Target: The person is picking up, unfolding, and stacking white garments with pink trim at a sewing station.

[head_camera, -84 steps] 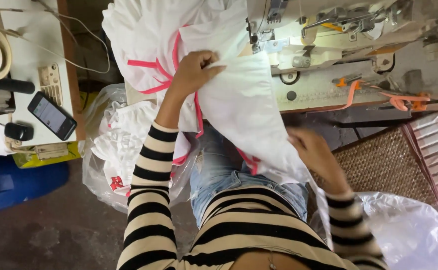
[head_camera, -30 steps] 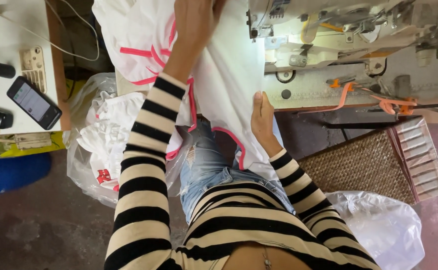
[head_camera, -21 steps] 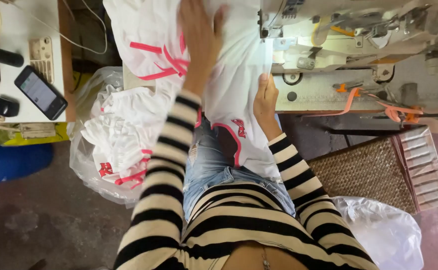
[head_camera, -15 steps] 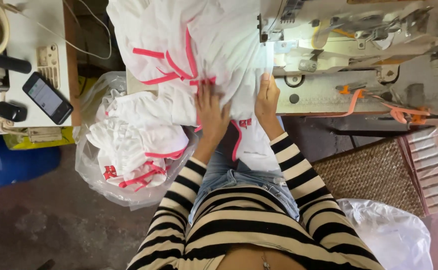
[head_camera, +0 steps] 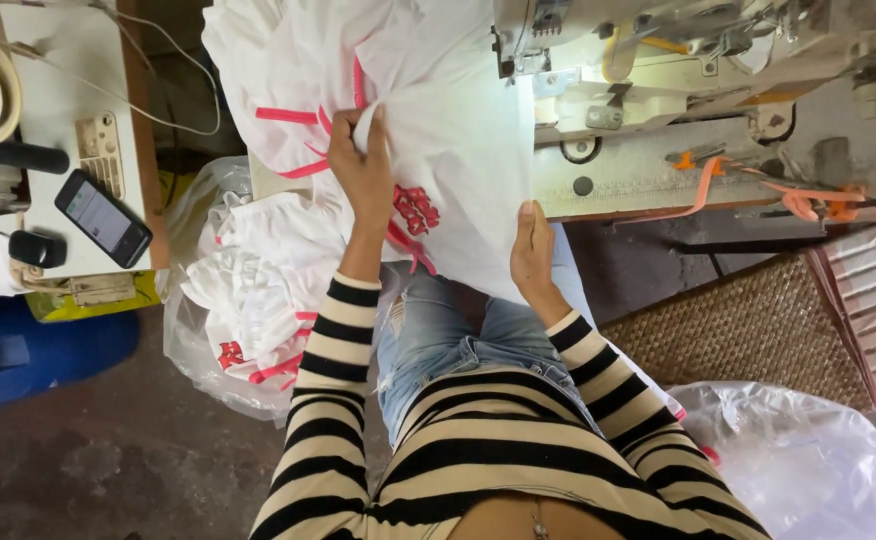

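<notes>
Pinching a raised fold of the white garment (head_camera: pixel 458 130) in the closed grip of the left hand (head_camera: pixel 363 170), at about 11 o'clock from the lap. Steadying the same cloth's lower edge with the right hand (head_camera: pixel 533 255) at 1 o'clock, thumb laid along the hem, fingers hidden behind the fabric, so cannot tell whether that grip clamps or merely props. Spreading the garment from the knees up across the worktop edge toward the sewing machine (head_camera: pixel 658 60) at 1 to 2 o'clock, with pink trim (head_camera: pixel 288 115) showing at 11 and a red print (head_camera: pixel 416 208) just below the left wrist. Judging by the lie of things: arranging and aligning the piece ahead of the needle, not yet stitching. Calls next for drawing the pinched fold flat, matching edges, and keeping the trim free of bunching near the presser foot. Farther out: a clear bag of similar white pieces (head_camera: pixel 248 300) at 9 o'clock, a phone (head_camera: pixel 103 217) on a side table (head_camera: pixel 58 80) at 10, a woven basket (head_camera: pixel 748 320) at 3.
</notes>
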